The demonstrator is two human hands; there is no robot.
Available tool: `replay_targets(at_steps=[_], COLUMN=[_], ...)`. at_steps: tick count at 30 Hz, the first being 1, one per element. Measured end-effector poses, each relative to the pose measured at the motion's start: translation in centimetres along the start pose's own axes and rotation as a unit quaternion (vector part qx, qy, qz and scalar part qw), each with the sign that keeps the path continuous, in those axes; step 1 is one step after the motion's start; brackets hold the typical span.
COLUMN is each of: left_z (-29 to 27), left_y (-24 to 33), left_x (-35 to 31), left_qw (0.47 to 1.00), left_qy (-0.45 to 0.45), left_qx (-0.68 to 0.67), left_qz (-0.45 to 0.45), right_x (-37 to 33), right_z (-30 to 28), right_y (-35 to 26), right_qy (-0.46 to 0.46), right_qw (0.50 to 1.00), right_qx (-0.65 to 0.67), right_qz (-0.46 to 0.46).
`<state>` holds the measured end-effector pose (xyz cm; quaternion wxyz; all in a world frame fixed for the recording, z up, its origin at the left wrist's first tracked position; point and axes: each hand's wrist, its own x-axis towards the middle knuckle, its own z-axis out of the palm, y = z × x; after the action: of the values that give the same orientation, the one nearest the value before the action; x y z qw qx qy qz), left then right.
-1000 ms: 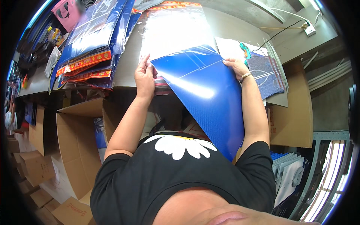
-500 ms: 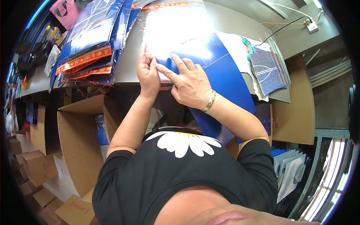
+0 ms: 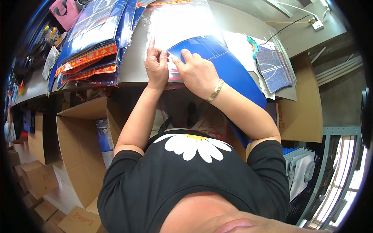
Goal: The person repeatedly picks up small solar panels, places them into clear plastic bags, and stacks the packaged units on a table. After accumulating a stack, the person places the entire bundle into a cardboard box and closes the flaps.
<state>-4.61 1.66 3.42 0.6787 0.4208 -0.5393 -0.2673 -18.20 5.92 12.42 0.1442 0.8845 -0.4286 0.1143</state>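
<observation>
A large blue sheet [image 3: 229, 64] slants across the table, its far left part overlapping a clear plastic sleeve [image 3: 180, 21]. The sleeve has a red and yellow strip at its far end and glares in the light. At the sleeve's near left edge, my left hand [image 3: 157, 72] is closed on the plastic, thumb against curled fingers, forefinger pointing away. To its right, my right hand [image 3: 199, 75] has thumb and fingers bent together on the blue sheet near its left end. The sheet's near right side passes under my right forearm and hangs past the table edge.
Packed blue folders [image 3: 93, 29] in plastic lie piled at left. On the right are a patterned dark pad [image 3: 274, 68], a teal-handled tool [image 3: 252, 46] and a power socket [image 3: 316, 24] with cables. Open cardboard boxes [image 3: 79, 149] stand below the table's near edge.
The blue sheet has shifted away from my body, and less of it hangs below the table edge. My right hand's fingers have drawn closer together; my left hand has moved slightly right.
</observation>
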Motion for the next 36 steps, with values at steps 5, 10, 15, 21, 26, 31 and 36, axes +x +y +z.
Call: replay_targets(at_steps=[5, 10, 15, 21, 26, 31, 36], left_z=[1.2, 1.0, 2.4, 3.9, 3.4, -2.3, -3.2], left_y=[0.2, -0.6, -1.3, 1.5, -1.0, 1.0, -1.2], left_x=[-0.8, -1.3, -4.0, -3.0, 2.2, 9.5, 9.3], left_qw=[0.998, 0.995, 0.999, 0.899, 0.91, 0.88, 0.801], left_qy=[0.014, 0.015, -0.022, 0.013, -0.053, -0.166, -0.238], left_qx=[-0.048, -0.096, 0.027, -0.318, -0.225, -0.308, -0.324], left_qz=[-0.038, -0.039, -0.003, -0.302, -0.343, -0.321, -0.444], right_x=[1.2, -3.7, -6.8, -4.0, -1.7, -2.3, -4.9], right_z=[1.7, 0.1, 0.9, 3.1, 1.4, -2.8, 2.9], right_y=[0.5, -0.4, 0.8, 1.4, 0.0, 12.5, 21.2], right_qy=[-0.001, -0.001, -0.056, 0.082, 0.003, 0.267, 0.084], right_qw=[0.997, 0.999, 0.996, 0.989, 0.985, 0.885, 0.564], right_qx=[0.058, 0.042, 0.051, 0.095, 0.139, 0.221, 0.74], right_qz=[0.04, 0.028, 0.056, 0.072, 0.101, 0.31, 0.356])
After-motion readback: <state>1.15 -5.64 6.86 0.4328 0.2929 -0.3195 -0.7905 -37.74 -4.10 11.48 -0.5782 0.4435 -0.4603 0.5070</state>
